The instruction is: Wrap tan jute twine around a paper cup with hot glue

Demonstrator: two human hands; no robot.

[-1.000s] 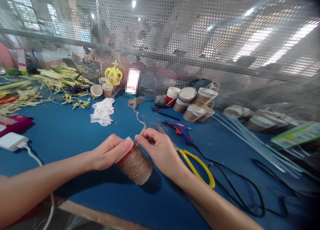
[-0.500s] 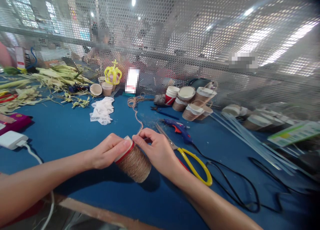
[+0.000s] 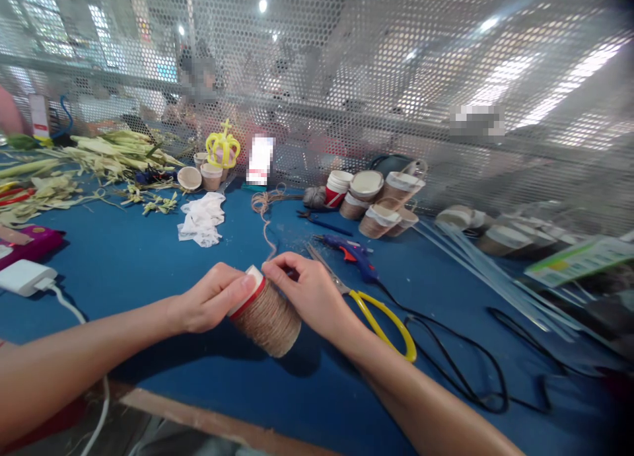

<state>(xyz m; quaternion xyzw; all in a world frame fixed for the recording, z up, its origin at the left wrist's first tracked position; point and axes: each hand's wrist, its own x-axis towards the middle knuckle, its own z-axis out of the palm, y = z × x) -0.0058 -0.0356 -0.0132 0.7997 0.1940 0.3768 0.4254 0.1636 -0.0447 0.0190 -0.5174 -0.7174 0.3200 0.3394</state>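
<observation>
A paper cup [image 3: 267,314] wrapped in brown twine lies tilted above the blue table [image 3: 123,258]. My left hand [image 3: 212,297] grips its red-and-white rim end, fingers closed round it. My right hand [image 3: 307,294] pinches the twine strand [image 3: 267,228] against the cup's upper edge. The strand runs back across the table to a loose coil and a twine ball [image 3: 316,197].
Yellow-handled scissors [image 3: 376,307] lie just right of my right hand, a blue glue gun [image 3: 351,252] with its black cable behind them. Wrapped cups [image 3: 379,201], glue sticks [image 3: 495,271], white cloth [image 3: 202,219], dried leaves [image 3: 99,155], a yellow crown [image 3: 222,149], a white charger [image 3: 22,279]. A perforated screen stands behind, a person beyond it.
My right hand has slid slightly left and up along the cup's rim with the twine. The cup and left hand have barely shifted.
</observation>
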